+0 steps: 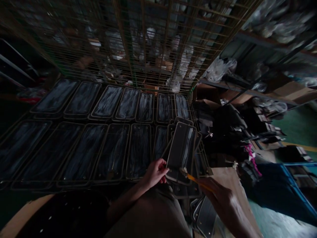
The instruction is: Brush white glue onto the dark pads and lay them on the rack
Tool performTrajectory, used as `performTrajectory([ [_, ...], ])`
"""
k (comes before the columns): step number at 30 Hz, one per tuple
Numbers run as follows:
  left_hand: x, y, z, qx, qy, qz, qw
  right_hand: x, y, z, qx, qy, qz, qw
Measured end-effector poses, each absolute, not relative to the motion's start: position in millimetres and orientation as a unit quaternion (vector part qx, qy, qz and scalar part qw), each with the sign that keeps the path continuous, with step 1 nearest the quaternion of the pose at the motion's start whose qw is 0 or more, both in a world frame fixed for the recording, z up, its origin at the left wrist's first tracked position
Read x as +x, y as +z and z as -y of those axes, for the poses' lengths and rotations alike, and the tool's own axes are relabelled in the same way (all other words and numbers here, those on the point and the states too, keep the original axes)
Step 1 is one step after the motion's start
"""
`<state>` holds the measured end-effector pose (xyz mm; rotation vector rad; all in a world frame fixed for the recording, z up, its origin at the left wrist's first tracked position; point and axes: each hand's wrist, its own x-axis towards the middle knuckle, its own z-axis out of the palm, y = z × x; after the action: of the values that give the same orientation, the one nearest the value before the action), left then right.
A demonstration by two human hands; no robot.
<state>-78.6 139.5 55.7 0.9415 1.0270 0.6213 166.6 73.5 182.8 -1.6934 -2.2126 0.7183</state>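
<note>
My left hand (156, 172) pinches the lower left corner of a dark rectangular panel (177, 155) with rounded corners and a light edge. That panel lies tilted on top of other similar panels. In my right hand (223, 198) is a brush (190, 177) with a yellow-orange handle, its bristles against the panel's lower part. A whitish wet-looking streak (187, 145) runs along the panel's right side. To the left, two rows of like panels (138, 150) lie side by side, most smeared with the same whitish coating.
A tall wire mesh (133, 43) rises behind the panels. Shelves with clear plastic bags (219, 69) stand at right. More dark panels (206, 215) are stacked low by my right arm, beside a cardboard sheet (230, 185). A blue crate-like object (279, 191) sits further right.
</note>
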Motion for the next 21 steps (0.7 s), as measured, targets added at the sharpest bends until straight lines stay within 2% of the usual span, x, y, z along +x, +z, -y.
performTrajectory([
  [3, -78.3, 55.1, -140.3, 0.414, 0.277, -0.466, 0.731, 169.5, 195.7, -71.0, -0.570, 0.292, 0.758, 0.122],
  [5, -78.0, 54.7, -140.5, 0.416, 0.284, -0.461, 0.731, 174.1, 197.5, -88.4, -0.579, 0.283, 0.751, 0.145],
  [8, -77.2, 55.0, -140.7, 0.422, 0.289, -0.462, 0.725, 180.9, 186.6, -138.2, -0.593, 0.219, 0.744, 0.218],
  [12, -76.7, 57.7, -141.5, 0.420, 0.268, -0.481, 0.721, 182.5, 156.5, -211.3, -0.596, 0.119, 0.748, 0.269],
  [16, -77.5, 61.3, -141.5, 0.423, 0.264, -0.485, 0.718, 175.6, 133.1, -235.4, -0.605, 0.035, 0.760, 0.235],
  [21, -77.8, 58.2, -139.7, 0.408, 0.280, -0.479, 0.725, 163.7, 143.8, -176.5, -0.585, 0.121, 0.781, 0.180],
])
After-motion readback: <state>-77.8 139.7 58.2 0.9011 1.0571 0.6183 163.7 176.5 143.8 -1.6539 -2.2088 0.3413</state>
